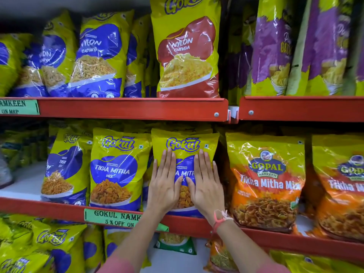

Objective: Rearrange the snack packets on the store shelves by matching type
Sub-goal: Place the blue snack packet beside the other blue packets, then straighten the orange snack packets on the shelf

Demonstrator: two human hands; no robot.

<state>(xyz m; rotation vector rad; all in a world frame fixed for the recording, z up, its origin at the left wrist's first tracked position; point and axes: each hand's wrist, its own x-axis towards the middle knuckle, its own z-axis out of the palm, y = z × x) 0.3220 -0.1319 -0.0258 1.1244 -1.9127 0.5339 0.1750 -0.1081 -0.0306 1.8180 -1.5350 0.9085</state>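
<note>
A yellow and blue Gokul Tikha Mitha Mix packet (184,143) stands upright on the middle shelf (59,210). My left hand (164,184) and my right hand (205,184) lie flat against its front, side by side, fingers pointing up and slightly spread. Neither hand grips it. A matching Tikha Mitha Mix packet (116,170) stands just to its left. Orange Gopal Tikha Mitha Mix packets (265,184) stand to its right.
The top shelf (128,108) holds blue Nylon Gathiya packets (98,56), one red Nylon Chevda packet (187,50) and purple packets (271,48). More Gokul packets (51,245) fill the bottom shelf. Green price labels (114,217) hang on the red shelf edges.
</note>
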